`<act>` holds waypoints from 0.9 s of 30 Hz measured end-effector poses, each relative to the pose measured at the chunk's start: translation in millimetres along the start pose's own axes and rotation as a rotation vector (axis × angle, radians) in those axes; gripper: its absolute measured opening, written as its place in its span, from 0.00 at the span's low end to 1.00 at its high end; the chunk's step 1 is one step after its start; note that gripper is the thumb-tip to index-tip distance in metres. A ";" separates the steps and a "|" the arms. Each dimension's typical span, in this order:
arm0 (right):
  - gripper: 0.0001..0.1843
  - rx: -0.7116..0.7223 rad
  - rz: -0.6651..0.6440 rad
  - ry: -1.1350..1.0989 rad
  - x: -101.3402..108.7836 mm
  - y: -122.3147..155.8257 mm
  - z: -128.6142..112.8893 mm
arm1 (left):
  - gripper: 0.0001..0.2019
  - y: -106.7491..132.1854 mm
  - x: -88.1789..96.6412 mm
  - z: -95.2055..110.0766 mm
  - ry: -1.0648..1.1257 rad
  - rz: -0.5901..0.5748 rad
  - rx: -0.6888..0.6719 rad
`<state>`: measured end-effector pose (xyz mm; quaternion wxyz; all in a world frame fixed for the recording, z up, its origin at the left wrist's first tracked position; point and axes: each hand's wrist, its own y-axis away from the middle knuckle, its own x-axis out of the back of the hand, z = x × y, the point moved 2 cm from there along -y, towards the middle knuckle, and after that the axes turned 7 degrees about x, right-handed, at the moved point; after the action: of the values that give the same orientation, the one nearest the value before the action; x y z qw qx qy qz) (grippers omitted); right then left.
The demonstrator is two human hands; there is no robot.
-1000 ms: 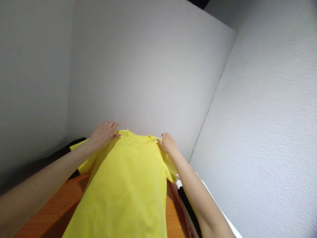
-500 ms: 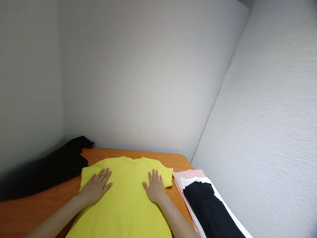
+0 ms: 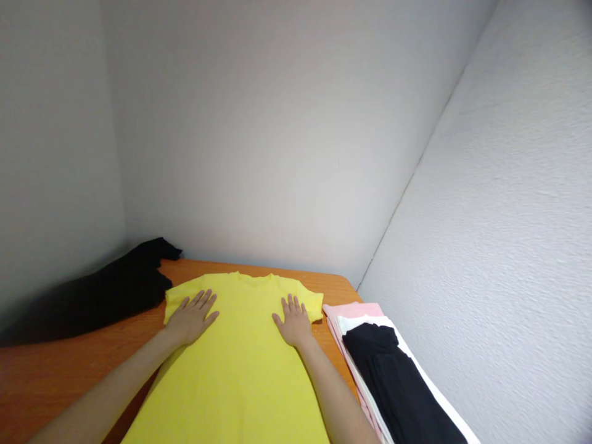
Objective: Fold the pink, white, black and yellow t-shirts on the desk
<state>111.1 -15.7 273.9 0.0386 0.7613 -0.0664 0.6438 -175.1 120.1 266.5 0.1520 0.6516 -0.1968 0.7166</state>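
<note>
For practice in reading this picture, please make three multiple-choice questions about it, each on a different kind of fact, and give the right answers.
1. Where is the folded clothes stack compared with the yellow T-shirt?
A) To its left
B) To its right
C) On top of it

2. What colour is the top piece of that stack?
A) Pink
B) White
C) Black

3. How do the left hand and right hand rest on the shirt?
A) Flat, fingers spread
B) In fists
C) Pinching the collar

1: B, the stack lies past the shirt's sleeve on the right.
2: C, the black piece lies uppermost.
3: A, both palms lie on the cloth with fingers apart.
</note>
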 end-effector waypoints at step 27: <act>0.29 0.120 0.157 -0.130 1.0 -10.1 -64.7 | 0.33 39.3 -16.2 85.9 0.098 0.013 -0.056</act>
<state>49.7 3.5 286.0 -0.0620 0.7947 -0.0896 0.5971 -117.0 45.1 253.4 0.1750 0.6101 -0.2132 0.7428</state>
